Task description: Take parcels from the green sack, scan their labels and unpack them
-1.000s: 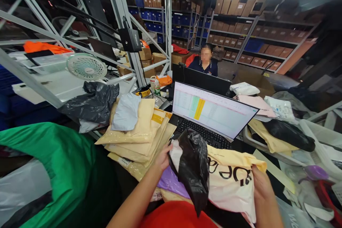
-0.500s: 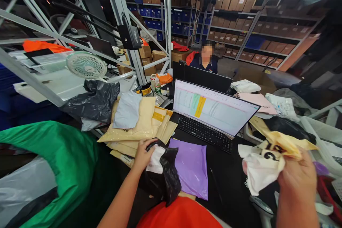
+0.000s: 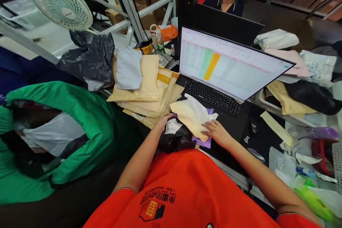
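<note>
Since half a second ago, both hands have come together at the worktop's near edge. Right hand (image 3: 217, 132) lies flat and open on the cream mailer (image 3: 191, 114), now atop the purple mailer (image 3: 204, 141); left hand (image 3: 163, 120) rests against the black bag (image 3: 176, 138), grip unclear. All look light, soft, slippery; pinch an edge. Keyboard (image 3: 212, 97) lies at one o'clock.

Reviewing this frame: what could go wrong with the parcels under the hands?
The cream mailer lies loosely over the black bag and purple mailer, so the pile may slide toward the keyboard and press keys. The right hand only rests on the cream mailer's edge, so it could slip.
</note>
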`<state>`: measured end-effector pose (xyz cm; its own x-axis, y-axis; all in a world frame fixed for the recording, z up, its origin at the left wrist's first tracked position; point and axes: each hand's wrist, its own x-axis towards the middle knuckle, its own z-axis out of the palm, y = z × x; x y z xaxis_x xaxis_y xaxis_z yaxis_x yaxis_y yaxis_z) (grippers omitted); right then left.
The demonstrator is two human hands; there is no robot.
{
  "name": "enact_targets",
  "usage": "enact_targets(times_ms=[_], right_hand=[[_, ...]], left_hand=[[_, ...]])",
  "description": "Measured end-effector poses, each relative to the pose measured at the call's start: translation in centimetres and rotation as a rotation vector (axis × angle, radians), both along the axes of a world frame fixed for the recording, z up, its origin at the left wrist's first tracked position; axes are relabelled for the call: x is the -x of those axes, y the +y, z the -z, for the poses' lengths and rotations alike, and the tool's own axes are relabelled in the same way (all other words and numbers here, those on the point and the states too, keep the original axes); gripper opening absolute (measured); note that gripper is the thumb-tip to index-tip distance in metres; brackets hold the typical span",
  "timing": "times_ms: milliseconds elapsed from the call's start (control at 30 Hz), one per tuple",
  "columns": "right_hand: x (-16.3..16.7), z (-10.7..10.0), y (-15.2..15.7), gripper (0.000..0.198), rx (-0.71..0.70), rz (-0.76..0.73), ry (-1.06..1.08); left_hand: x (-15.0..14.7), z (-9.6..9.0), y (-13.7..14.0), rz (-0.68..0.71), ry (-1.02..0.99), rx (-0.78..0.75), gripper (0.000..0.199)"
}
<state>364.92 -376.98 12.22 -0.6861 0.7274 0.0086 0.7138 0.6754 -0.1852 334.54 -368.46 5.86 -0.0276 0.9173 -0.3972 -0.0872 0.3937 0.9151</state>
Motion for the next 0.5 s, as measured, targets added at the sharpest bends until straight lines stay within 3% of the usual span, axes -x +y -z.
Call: enact_targets(times_ms=[67, 133, 333, 433, 500], right_hand=[[-1.8, 3.5, -0.9, 0.036, 0.014, 0.167, 0.073], [-2.6, 5.4, -1.8, 0.044, 0.002, 0.337, 0.199], [0.3, 6.9, -5.5, 0.04, 0.035, 0.896, 0.786], [1.8, 7.2, -6.7, 0.047, 0.333, 1.182, 1.062], [2.2, 7.5, -6.8, 0.051, 0.559, 1.194, 1.067]], left_hand=[[0.4, 0.5, -0.2, 0.019, 0.052, 0.031, 0.038], [0.6, 0.9, -0.1, 0.045, 0.094, 0.047, 0.042], [-0.7, 1.8, 1.5, 0.101, 0.213, -0.027, 0.047], [-1.4, 2.1, 1.9, 0.077, 0.262, -0.101, 0.052], [-1.5, 2.1, 1.6, 0.059, 0.284, -0.112, 0.05]])
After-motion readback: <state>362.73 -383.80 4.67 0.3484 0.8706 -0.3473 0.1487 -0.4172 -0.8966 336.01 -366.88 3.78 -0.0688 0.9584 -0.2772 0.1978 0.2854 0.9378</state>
